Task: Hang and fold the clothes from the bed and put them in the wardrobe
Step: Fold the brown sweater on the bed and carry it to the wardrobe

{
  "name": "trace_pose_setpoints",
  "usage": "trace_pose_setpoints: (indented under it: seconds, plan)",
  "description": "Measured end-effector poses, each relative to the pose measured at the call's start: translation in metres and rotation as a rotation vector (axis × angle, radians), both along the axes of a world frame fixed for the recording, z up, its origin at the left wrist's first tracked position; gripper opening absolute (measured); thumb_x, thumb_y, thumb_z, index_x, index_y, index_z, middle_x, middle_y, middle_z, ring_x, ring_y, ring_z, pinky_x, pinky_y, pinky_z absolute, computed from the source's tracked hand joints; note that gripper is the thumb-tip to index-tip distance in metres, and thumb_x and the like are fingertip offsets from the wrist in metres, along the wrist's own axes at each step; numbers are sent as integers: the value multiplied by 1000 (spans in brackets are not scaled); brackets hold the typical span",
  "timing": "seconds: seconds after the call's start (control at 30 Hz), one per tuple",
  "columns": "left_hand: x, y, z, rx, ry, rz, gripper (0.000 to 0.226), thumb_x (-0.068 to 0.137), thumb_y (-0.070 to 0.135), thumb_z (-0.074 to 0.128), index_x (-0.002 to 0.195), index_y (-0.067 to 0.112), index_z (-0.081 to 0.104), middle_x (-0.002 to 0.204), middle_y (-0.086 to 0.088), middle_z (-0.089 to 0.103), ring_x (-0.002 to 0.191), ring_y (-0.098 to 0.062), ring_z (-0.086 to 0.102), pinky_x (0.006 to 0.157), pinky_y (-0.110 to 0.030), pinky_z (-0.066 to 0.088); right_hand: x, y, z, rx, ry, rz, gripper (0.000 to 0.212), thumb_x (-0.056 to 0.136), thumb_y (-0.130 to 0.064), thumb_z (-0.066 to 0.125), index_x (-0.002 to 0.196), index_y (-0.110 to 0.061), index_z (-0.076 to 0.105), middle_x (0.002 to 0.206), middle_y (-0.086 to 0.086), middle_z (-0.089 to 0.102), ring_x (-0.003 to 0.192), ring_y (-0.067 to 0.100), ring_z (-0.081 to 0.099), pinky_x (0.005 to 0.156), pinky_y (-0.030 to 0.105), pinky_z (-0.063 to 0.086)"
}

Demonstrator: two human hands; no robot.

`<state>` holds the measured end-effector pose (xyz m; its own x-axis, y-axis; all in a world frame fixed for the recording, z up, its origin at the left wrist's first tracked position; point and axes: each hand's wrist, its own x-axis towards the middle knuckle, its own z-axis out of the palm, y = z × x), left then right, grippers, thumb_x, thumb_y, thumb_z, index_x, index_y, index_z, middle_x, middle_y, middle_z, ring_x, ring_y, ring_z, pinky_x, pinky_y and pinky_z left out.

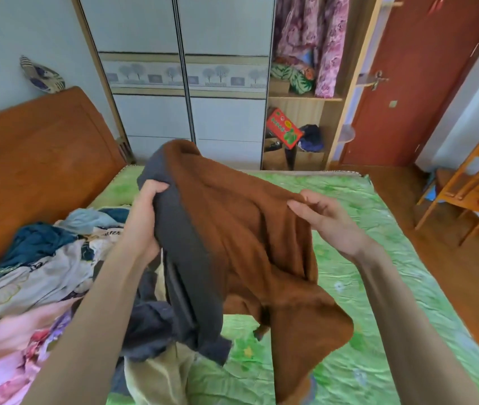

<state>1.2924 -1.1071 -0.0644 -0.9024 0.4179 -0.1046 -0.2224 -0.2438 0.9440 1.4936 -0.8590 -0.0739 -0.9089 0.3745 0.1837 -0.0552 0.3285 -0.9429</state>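
Right, both bare arms are out over the bed with the green floral sheet (349, 361), and between them hangs a fuzzy brown garment with a dark grey outer side (232, 229), lifted clear of the mattress at its top while its lower folds droop down toward the sheet. The left hand (144, 217) is clenched tight around the grey edge of that garment, fingers (156, 187) wrapped over the fold. The right hand (326, 217) pinches the brown fleece edge between thumb and forefinger, the other fingers loosely curled and apart from the cloth. Off to the left on the bed lies a jumbled pile of clothes (36, 276), pinks, creams, teal and pale blue, touching the grey fabric that trails beneath the left forearm; a beige piece (156, 375) lies at the near edge. Beyond the foot of the bed stands the pale sliding-door wardrobe (179, 83), its right section open, showing purple floral garments hanging (314, 39) above a shelf with folded things. A wooden chair (472, 185) sits on the floor at right, near the red-brown door (425, 68)
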Motion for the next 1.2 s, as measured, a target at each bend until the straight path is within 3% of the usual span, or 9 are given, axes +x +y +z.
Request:
trace_pose_setpoints:
  seconds: [0.13,0.4,0.5,0.57,0.7,0.83,0.93,1.03,1.2]
  plan:
    - [-5,11,-25,-392,103,-77,22,95,28,65,113,17,71,87,4,80,77,-12,75,63,-29,52,-14,-16,27,111,137,-125,38,105,-21,62,82,8,52,80,9,40,79,12,42,71,25,36]
    - [26,26,-67,-791,409,-264,32,102,27,62,80,4,58,76,-12,58,78,-30,60,72,-39,45,-31,-40,77,411,210,-220,43,108,-30,58,90,9,62,85,30,58,79,41,58,71,49,48]
    - [42,32,-70,-954,571,-164,60,100,37,67,129,-13,54,129,-31,54,121,-43,54,99,-50,45,-34,-42,92,417,200,-270,47,107,-32,58,92,12,61,88,34,60,81,46,59,73,53,50]
    - [55,32,-69,-858,620,6,80,95,36,72,150,-4,29,145,-18,35,134,-36,40,105,-47,40,-36,-44,100,397,182,-298,47,107,-34,59,92,11,63,89,34,62,83,46,61,72,53,52]
    - [75,31,-60,-567,727,206,48,93,33,75,119,15,39,114,0,44,101,-19,52,80,-34,44,-40,-46,109,354,151,-376,45,105,-34,62,91,9,65,80,23,66,70,30,64,70,44,55]
    - [92,26,-47,-273,830,-226,26,103,57,56,96,32,54,78,7,60,71,-11,60,65,-20,44,-46,-48,116,286,176,-425,40,105,-27,62,98,12,68,93,31,70,80,38,69,77,51,58]
    - [108,26,-52,-390,911,-447,55,85,82,61,118,39,49,101,14,67,91,-5,67,76,-25,53,-52,-47,119,258,169,-439,37,105,-24,62,98,12,69,82,22,68,72,31,66,70,42,57]
    - [114,33,-64,-397,1001,-319,29,100,52,66,111,30,51,88,16,60,75,-4,60,66,-21,44,-53,-44,116,247,137,-428,43,105,-24,62,100,18,64,78,16,58,71,24,54,65,38,44]
    - [105,34,-54,-81,534,-310,20,111,37,48,105,40,68,92,11,71,88,-10,70,76,-22,56,-44,-28,86,161,28,-402,43,105,-25,60,102,17,65,76,27,55,68,24,52,63,39,43]
